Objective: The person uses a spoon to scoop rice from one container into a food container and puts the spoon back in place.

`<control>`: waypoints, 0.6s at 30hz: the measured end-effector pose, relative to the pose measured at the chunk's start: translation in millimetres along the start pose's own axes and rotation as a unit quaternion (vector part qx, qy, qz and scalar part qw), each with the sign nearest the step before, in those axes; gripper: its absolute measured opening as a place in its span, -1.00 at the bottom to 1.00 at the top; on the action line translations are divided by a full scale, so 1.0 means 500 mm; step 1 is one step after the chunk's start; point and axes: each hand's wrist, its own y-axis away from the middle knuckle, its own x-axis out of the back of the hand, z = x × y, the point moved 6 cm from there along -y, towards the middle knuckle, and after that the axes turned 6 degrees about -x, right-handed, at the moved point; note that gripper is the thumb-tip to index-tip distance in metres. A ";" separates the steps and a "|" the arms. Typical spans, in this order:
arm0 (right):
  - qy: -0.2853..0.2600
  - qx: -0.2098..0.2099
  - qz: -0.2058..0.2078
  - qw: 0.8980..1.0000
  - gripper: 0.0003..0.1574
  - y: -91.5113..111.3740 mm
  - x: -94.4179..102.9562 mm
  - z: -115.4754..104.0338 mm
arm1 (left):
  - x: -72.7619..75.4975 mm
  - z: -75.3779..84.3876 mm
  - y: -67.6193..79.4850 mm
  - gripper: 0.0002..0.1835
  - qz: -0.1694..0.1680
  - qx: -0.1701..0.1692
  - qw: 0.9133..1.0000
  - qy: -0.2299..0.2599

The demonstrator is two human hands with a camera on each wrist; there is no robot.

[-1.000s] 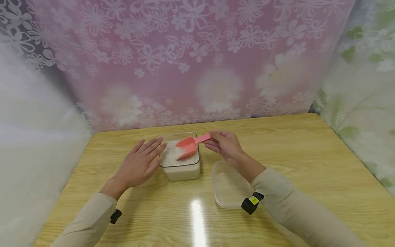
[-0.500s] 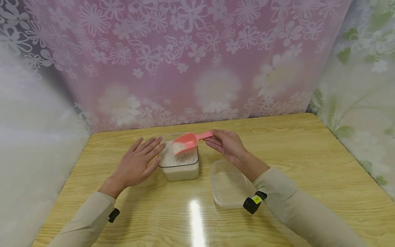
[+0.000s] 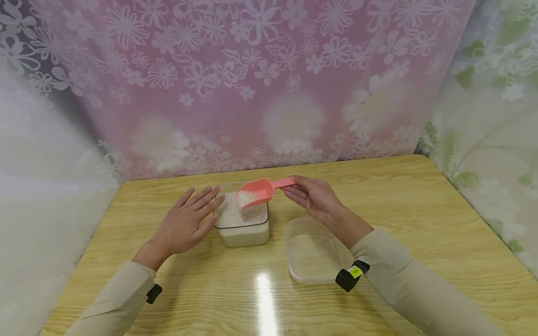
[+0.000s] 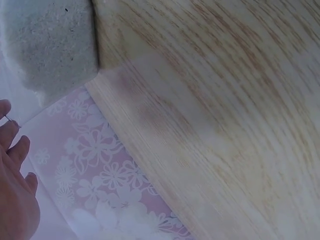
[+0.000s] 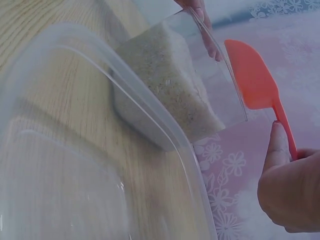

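A clear square container [image 3: 245, 235] full of white rice [image 3: 229, 213] stands on the table. My right hand [image 3: 316, 198] grips the handle of a pink scoop [image 3: 262, 189], thumb on top. Some rice lies in the scoop's bowl, which is over the container's right part. In the right wrist view the scoop [image 5: 252, 77] is at the container's open rim, with rice [image 5: 170, 85] seen through the wall. The left hand [image 3: 182, 224] has its fingers spread, with fingertips at the container's left rim. Only part of the left hand [image 4: 15, 185] shows in the left wrist view.
A clear empty plastic container [image 3: 313, 252] stands right of the rice container, partly under my right forearm. The wooden table [image 3: 210, 289] ends at a pink floral curtain [image 3: 235, 116] behind. Pale cloths hang on the left and right sides.
The scoop has risen out of the rice with some in its bowl, levelling and then shifting slightly right with my right hand. The left hand stays at the container's rim.
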 end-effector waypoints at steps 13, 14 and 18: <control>-0.020 -0.011 -0.017 1.000 -0.77 0.018 0.012 -0.013 | -0.005 -0.004 0.003 -0.43 0.015 0.002 1.000 0.008; -0.022 -0.012 -0.018 1.000 -0.76 0.022 0.015 -0.017 | -0.005 -0.004 0.003 -0.43 0.015 0.002 1.000 0.008; -0.037 -0.019 -0.026 0.999 -0.74 0.037 0.028 -0.034 | -0.006 -0.005 0.003 -0.41 0.008 0.004 1.000 0.007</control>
